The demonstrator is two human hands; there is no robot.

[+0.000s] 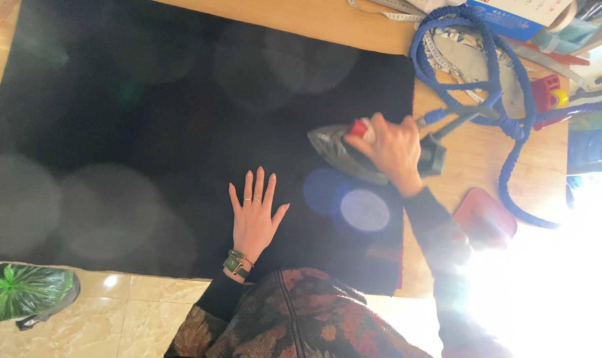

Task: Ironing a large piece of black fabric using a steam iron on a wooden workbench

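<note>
A large sheet of black fabric (148,132) lies spread flat over a wooden table (473,159), its near edge hanging toward the tiled floor. The left hand (254,215) rests palm down on the cloth with its fingers spread wide, gripping nothing, just holding the cloth flat. The right hand (390,149) has its grip wrapped tight round the handle of a steam iron (344,152), whose pointed metal sole sits on the fabric near its right edge. The iron looks heavy and rigid, hot at the sole, so the handle on top is the one safe place to hold it; the cloth seems thick and soft, limp enough to shift or wrinkle unless pinned. A blue braided hose (506,113) loops from the iron's rear across the table. At the top right corner lies a flat white and blue box (513,16) amid clutter washed out by glare. A red flat case (485,219) lies beside the right forearm, and a green-printed bag (22,292) sits at lower left.
</note>
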